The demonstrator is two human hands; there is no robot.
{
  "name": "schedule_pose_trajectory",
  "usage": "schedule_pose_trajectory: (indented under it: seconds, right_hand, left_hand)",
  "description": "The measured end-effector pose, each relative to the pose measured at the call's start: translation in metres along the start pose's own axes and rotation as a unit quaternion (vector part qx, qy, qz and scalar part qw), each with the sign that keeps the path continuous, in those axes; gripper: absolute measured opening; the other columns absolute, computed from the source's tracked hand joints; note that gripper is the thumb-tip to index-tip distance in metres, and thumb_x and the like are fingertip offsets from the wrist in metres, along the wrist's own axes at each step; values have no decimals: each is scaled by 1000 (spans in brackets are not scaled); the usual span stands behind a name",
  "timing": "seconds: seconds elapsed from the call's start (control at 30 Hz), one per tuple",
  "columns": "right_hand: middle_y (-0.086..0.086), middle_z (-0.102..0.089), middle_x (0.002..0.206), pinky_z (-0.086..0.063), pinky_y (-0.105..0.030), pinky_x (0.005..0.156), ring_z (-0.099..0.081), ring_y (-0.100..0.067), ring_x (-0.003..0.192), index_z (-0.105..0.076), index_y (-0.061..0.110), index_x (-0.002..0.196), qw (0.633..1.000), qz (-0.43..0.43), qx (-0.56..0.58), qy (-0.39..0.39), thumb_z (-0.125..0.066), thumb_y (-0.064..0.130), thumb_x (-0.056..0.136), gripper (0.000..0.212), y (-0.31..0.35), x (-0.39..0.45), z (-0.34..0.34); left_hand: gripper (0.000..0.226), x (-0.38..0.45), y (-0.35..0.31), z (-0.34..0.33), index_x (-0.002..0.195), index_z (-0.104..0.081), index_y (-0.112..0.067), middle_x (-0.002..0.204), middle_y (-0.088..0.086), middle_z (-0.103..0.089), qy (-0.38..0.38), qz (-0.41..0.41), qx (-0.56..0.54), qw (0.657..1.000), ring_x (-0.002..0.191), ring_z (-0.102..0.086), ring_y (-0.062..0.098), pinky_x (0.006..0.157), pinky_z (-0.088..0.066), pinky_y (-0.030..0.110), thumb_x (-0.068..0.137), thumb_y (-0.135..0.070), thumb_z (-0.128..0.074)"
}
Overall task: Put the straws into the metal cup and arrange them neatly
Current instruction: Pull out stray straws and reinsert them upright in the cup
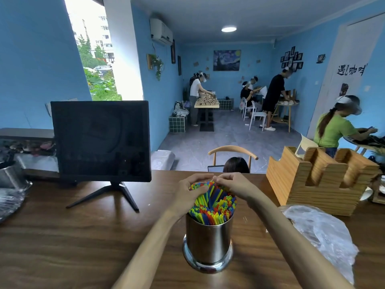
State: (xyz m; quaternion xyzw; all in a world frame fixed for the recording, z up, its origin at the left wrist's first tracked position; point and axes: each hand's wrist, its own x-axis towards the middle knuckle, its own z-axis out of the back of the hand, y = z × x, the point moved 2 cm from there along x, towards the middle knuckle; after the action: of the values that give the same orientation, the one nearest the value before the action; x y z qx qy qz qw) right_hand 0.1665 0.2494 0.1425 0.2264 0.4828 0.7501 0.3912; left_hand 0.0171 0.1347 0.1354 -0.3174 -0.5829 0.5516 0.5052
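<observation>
A shiny metal cup (209, 243) stands on the wooden counter (73, 247) in front of me. It is packed with several colourful straws (214, 207), red, yellow, green and blue, standing upright with tops fanning out. My left hand (189, 191) curls round the left and far side of the straw tops. My right hand (233, 184) curls round the far right side, and its fingertips meet the left hand's above the bundle. The far straw tops are hidden behind my fingers.
A dark monitor (101, 140) on a stand sits at the left. A wooden cup holder (318, 180) stands at the right with a crumpled clear plastic bag (325, 234) before it. A metal container (10, 176) sits at far left. A seated person's head (236, 164) shows beyond the counter.
</observation>
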Motion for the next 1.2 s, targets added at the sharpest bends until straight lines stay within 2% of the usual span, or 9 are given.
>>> schedule_pose_trajectory:
  seconds: [0.13, 0.4, 0.5, 0.6, 0.7, 0.8, 0.9, 1.0, 1.2]
  right_hand:
    - [3, -79, 87, -58, -28, 82, -75, -11, 86, -78, 18, 94, 1000, 9, -17, 7, -65, 53, 93, 37, 1, 5, -2]
    - [1, -76, 91, -60, -35, 84, -72, -14, 89, -78, 18, 88, 994, 37, -104, -21, -72, 39, 91, 22, 13, 9, -1]
    - [-1, -75, 91, -58, -32, 81, -70, -15, 90, -78, 15, 87, 996, 30, -75, -26, -72, 34, 91, 20, 18, 7, 0]
    - [-2, -73, 89, -47, -26, 72, -64, -13, 87, -78, 12, 87, 998, 30, -34, -36, -71, 27, 92, 18, 25, 4, 4]
    - [-3, -72, 88, -43, -29, 72, -60, -13, 86, -77, 17, 79, 997, 45, -15, -56, -70, 25, 92, 17, 34, 2, 9]
    - [-3, -75, 94, -41, -25, 65, -60, -14, 84, -77, 16, 89, 997, 58, 9, -44, -66, 27, 96, 17, 43, -2, 12]
    - [1, -78, 96, -42, -22, 60, -63, -14, 79, -75, 13, 99, 995, 68, 70, -24, -59, 22, 100, 18, 53, -5, 17]
    - [-7, -78, 99, -44, -22, 58, -64, -14, 71, -72, 5, 100, 984, 91, 150, -10, -56, 14, 101, 18, 68, -12, 21]
    - [-4, -75, 91, -53, -22, 62, -59, -13, 65, -64, 9, 97, 926, 206, 312, -60, -51, 13, 105, 16, 112, -33, 30]
  left_hand:
    - [35, -1, 3, 0, 125, -65, -22, 122, -2, -69, -14, 7, -44, 999, 103, -72, 16, 77, -60, 24, 95, -4, -67]
    - [26, 3, 14, 1, 115, -68, -26, 115, -4, -71, -28, 16, -24, 999, 107, -69, 16, 87, -60, 30, 96, -8, -67]
    - [26, 4, 16, 2, 115, -67, -29, 116, -4, -70, -32, 13, -15, 999, 109, -68, 17, 92, -60, 35, 95, -11, -68]
    - [26, 5, 17, 2, 116, -66, -28, 117, -3, -70, -34, 12, -16, 999, 111, -68, 19, 93, -60, 37, 95, -12, -68]
    - [28, 6, 17, 1, 116, -66, -31, 117, -6, -70, -31, 12, -7, 999, 113, -67, 17, 96, -58, 43, 94, -15, -70]
    - [30, 8, 18, 3, 119, -66, -31, 121, -5, -69, -23, 15, -20, 999, 116, -66, 16, 101, -55, 47, 92, -23, -74]
    - [41, 9, 14, 4, 123, -65, -30, 123, -3, -70, -15, 22, -42, 999, 117, -66, 16, 103, -53, 43, 85, -43, -73]
    - [44, 10, 6, 4, 128, -63, -29, 122, -5, -71, 2, 30, -54, 998, 111, -69, 12, 97, -56, 33, 90, -50, -68]
    - [23, 10, -7, 3, 119, -72, -27, 114, -15, -74, 7, -25, 26, 999, 112, -65, -2, 93, -50, 15, 102, -29, -58]
